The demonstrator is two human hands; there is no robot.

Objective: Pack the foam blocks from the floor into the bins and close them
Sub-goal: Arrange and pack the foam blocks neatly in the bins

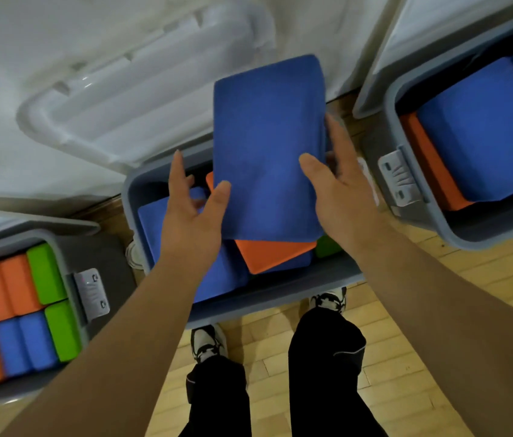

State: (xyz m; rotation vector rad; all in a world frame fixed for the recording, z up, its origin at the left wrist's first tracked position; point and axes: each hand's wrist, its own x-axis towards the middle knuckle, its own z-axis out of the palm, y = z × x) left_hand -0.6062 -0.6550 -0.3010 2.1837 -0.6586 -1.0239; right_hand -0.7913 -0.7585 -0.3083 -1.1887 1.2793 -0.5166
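Right hand point(340, 190) pinching blue foam block point(267, 137), thumb over fingers, left hand point(193, 212) fingers spread, thumb touching its corner

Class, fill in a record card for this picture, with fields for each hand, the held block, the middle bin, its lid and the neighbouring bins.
Right hand: grips blue block at its right edge
Left hand: thumb on the block's lower left corner, fingers spread
Blue block: above middle bin
Middle bin: holds an orange block, blue ones, a green one
Lid: open, tipped back
Neighbouring bins: left bin and right bin open, blocks inside
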